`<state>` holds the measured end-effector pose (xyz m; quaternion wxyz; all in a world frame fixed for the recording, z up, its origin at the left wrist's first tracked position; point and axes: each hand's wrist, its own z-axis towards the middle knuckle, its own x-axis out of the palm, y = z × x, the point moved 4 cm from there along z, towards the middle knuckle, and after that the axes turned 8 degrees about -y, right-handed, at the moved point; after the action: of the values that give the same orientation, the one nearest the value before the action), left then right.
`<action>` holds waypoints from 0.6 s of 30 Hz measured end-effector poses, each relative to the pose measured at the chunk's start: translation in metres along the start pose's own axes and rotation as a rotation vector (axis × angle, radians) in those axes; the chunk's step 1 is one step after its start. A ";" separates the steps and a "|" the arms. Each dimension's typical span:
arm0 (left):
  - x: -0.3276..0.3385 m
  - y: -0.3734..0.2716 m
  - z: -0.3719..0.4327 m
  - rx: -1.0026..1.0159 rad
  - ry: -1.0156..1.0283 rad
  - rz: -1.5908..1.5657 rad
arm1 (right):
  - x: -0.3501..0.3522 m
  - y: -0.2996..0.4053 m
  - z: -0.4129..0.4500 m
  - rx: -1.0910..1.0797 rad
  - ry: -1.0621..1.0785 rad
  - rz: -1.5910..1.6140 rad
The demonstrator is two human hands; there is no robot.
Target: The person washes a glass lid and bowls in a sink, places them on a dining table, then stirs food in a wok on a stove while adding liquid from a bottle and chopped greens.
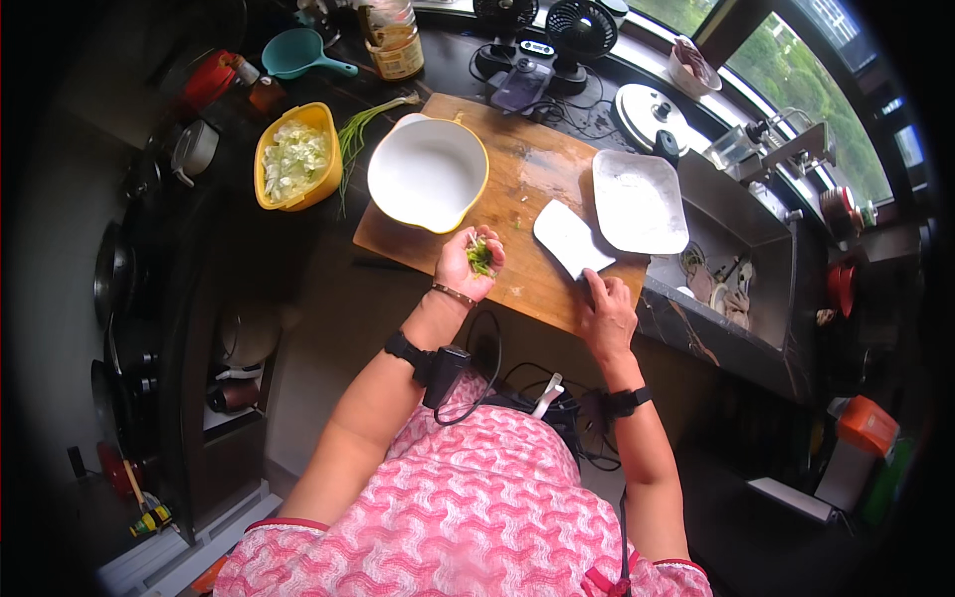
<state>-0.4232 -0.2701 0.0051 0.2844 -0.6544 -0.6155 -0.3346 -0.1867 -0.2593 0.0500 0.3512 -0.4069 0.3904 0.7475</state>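
Note:
My left hand [464, 263] is cupped, palm up, around a small heap of chopped green onion [479, 254]. It is just below the near rim of a white bowl with a yellow edge [427, 173]; the bowl's inside shows bare white. In my right hand [608, 312] is the near end of a broad, white, cleaver-like blade [571, 237]; the fingers hide any handle. The blade is over the right part of a wooden cutting board [515, 257]. A few green bits lie on the wet board between the hands.
Left of the bowl are a yellow container [336, 179] of chopped pale vegetable and whole green onions [357, 138]. A white tray [640, 201] overlaps the board's right edge beside the sink [757, 298]. Small fans [582, 30] and cables stand behind.

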 end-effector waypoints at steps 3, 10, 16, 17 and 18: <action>-0.010 -0.008 -0.012 0.008 -0.014 -0.029 | 0.004 0.014 0.016 -0.098 -0.143 -0.041; -0.045 -0.053 -0.092 0.089 0.019 -0.119 | 0.070 0.079 0.069 -0.213 0.006 0.278; -0.132 -0.123 -0.193 0.461 -0.082 -0.250 | 0.118 0.072 0.084 -0.043 0.074 0.192; -0.145 -0.132 -0.210 0.514 -0.112 -0.277 | 0.124 0.061 0.081 -0.080 0.014 0.198; -0.162 -0.139 -0.229 0.561 -0.109 -0.317 | 0.121 0.069 0.078 -0.082 0.073 0.143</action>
<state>-0.5847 -0.5380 0.0130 0.3648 -0.4633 -0.7923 -0.1566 -0.3225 -0.1974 -0.0081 0.2655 -0.4188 0.4002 0.7707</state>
